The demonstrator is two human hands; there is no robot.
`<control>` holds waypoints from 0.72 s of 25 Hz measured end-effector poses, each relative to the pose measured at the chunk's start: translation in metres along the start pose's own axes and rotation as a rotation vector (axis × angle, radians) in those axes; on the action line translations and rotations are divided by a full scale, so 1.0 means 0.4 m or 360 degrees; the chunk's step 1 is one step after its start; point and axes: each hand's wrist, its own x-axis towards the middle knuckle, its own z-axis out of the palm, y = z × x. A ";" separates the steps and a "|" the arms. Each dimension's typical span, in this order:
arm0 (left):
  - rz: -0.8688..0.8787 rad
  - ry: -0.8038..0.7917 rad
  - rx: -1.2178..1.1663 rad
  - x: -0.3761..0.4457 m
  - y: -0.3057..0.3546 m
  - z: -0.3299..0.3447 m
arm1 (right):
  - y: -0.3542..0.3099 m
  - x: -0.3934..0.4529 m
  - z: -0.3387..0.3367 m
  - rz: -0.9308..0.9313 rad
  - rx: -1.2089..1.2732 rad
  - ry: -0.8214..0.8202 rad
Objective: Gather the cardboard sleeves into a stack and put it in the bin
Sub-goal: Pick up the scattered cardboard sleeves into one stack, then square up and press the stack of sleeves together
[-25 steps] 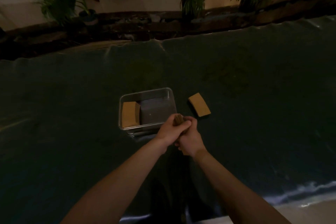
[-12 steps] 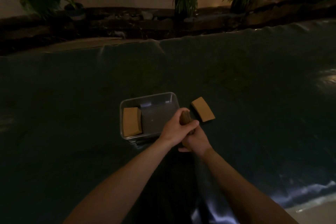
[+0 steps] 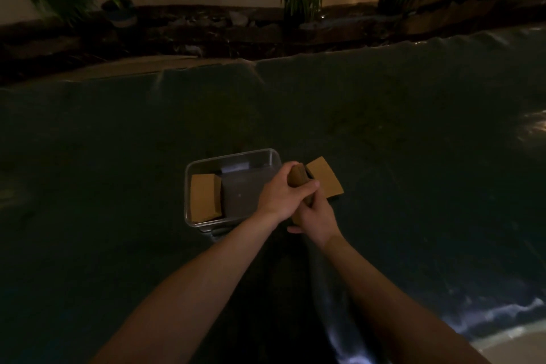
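Both hands, the left hand [image 3: 280, 192] and right hand [image 3: 317, 220], close their grip around a stack of cardboard sleeves [image 3: 298, 179], squaring its edges beside the clear bin [image 3: 189, 186], while one loose sleeve [image 3: 325, 179] lies on the dark counter [image 3: 413, 186] just beyond them.

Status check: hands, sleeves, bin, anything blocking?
Both hands, left and right, shut on held stack. One sleeve in bin, bin open. Loose sleeve on dark cloth right of bin. Nothing blocking.
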 end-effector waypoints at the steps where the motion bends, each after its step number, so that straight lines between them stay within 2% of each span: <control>1: -0.0010 0.0019 -0.0021 0.008 0.010 0.016 | -0.004 0.003 -0.015 -0.0024 -0.0014 0.0037; 5: -0.0042 0.0077 0.0000 0.042 0.063 0.093 | -0.018 0.029 -0.097 -0.0125 -0.0132 0.0126; 7: -0.0053 0.0107 0.0148 0.056 0.082 0.134 | -0.024 0.043 -0.146 -0.0125 -0.0194 0.0040; 9: -0.0052 0.0102 0.0186 0.065 0.086 0.169 | -0.034 0.062 -0.196 -0.0055 -0.0077 -0.0051; 13: -0.0335 0.0227 -0.0510 0.066 0.077 0.217 | -0.044 0.108 -0.277 0.0210 0.0295 -0.0135; 18: -0.0621 0.0312 -0.0755 0.066 0.053 0.239 | -0.018 0.137 -0.291 0.0305 0.0193 -0.0247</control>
